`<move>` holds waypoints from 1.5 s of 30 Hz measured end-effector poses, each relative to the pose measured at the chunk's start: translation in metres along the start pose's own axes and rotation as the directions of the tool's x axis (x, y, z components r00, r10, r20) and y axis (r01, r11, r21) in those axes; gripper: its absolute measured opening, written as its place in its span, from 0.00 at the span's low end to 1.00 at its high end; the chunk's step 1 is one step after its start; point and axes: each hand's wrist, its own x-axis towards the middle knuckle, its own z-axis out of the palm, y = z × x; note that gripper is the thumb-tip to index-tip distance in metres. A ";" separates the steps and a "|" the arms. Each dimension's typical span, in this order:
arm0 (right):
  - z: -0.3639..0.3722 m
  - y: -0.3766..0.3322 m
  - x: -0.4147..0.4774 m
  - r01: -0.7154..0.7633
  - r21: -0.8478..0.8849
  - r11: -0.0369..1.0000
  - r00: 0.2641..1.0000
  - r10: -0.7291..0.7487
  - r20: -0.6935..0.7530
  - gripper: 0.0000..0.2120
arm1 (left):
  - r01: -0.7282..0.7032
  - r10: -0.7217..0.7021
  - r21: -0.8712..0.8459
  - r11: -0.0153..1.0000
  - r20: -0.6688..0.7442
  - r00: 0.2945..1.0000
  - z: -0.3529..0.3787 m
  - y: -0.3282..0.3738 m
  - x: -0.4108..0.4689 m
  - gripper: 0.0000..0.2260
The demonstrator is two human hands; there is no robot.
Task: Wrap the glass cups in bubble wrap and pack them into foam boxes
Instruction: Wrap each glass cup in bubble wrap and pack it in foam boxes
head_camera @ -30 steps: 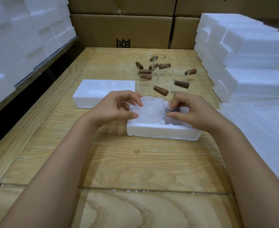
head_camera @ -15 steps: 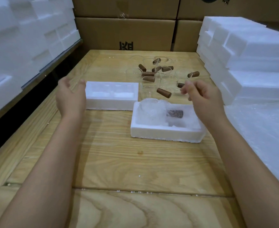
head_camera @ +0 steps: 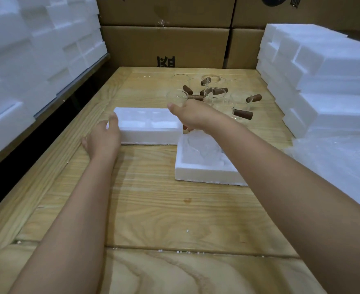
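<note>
Soft overhead light, faint shadows, wide-angle edge warp, slight blur.

Inspection: my left hand (head_camera: 104,139) and right hand (head_camera: 192,117) are bare. Both forearms (head_camera: 73,219) are bare down to the lower edge of view.

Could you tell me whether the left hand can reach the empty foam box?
Probably yes: the left hand is at the left end of the empty foam box, fingers open, nothing between them.
</note>
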 end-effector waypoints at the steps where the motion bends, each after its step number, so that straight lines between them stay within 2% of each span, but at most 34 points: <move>1: 0.000 0.000 0.000 -0.007 0.041 0.999 1.000 0.008 -0.022 0.24 | -0.004 0.003 -0.050 0.999 -0.020 1.000 -0.001 0.000 0.001 0.22; 3: -0.001 -0.001 -0.001 -0.002 0.123 0.992 0.997 0.012 -0.078 0.24 | -0.028 0.012 -0.168 0.985 -0.093 0.996 -0.003 0.001 0.001 0.21; 6: -0.008 -0.002 -0.008 0.044 0.262 0.964 0.984 0.004 -0.181 0.25 | -0.131 0.063 -0.352 0.927 -0.198 0.978 -0.005 0.006 -0.001 0.13; 8: -0.017 0.001 -0.016 0.062 0.405 0.912 0.967 0.046 -0.252 0.26 | -0.228 0.159 -0.475 0.850 -0.181 0.970 -0.007 0.014 -0.005 0.10; 10: -0.028 0.008 -0.024 0.080 0.551 0.831 0.946 0.111 -0.304 0.24 | -0.298 0.264 -0.567 0.768 -0.144 0.954 -0.007 0.023 -0.010 0.14; 12: -0.038 0.020 -0.034 0.137 0.680 0.720 0.930 0.144 -0.339 0.19 | -0.356 0.355 -0.589 0.725 -0.124 0.927 -0.005 0.033 -0.015 0.18; 14: -0.044 0.035 -0.048 0.175 0.759 0.628 0.927 0.154 -0.342 0.19 | -0.401 0.442 -0.612 0.682 -0.091 0.892 -0.001 0.044 -0.025 0.20; 17: -0.047 0.063 -0.067 0.211 0.812 0.545 0.914 0.185 -0.362 0.19 | -0.406 0.566 -0.684 0.607 0.014 0.824 0.003 0.057 -0.041 0.15; 19: -0.044 0.081 -0.078 0.221 0.805 0.551 0.900 0.202 -0.386 0.24 | -0.365 0.621 -0.738 0.567 0.093 0.778 0.005 0.061 -0.050 0.10; 21: -0.038 0.097 -0.087 0.263 0.777 0.571 0.877 0.195 -0.440 0.23 | -0.306 0.654 -0.782 0.542 0.164 0.738 0.008 0.061 -0.056 0.04; 24: -0.024 0.115 -0.102 0.318 0.689 0.651 0.834 0.154 -0.531 0.14 | -0.375 0.724 -0.755 0.538 0.186 0.664 0.012 0.057 -0.061 0.12; 27: -0.006 0.124 -0.113 0.350 0.567 0.746 0.811 0.061 -0.582 0.15 | -0.459 0.770 -0.696 0.553 0.216 0.600 0.014 0.052 -0.065 0.18; 30: 0.005 0.126 -0.116 0.353 0.518 0.779 0.814 0.017 -0.580 0.16 | -0.474 0.749 -0.653 0.590 0.225 0.623 0.017 0.047 -0.067 0.18; 35: 0.013 0.125 -0.119 0.392 0.457 0.798 0.776 -0.020 -0.631 0.15 | -0.453 0.714 -0.643 0.618 0.218 0.665 0.019 0.045 -0.071 0.16; 41: 0.015 0.132 -0.125 0.355 0.389 0.850 0.792 -0.052 -0.608 0.17 | -0.444 0.705 -0.641 0.626 0.221 0.674 0.024 0.044 -0.072 0.13; 45: 0.014 0.136 -0.126 0.362 0.391 0.846 0.811 -0.078 -0.580 0.17 | -0.435 0.713 -0.640 0.633 0.263 0.650 0.027 0.039 -0.072 0.14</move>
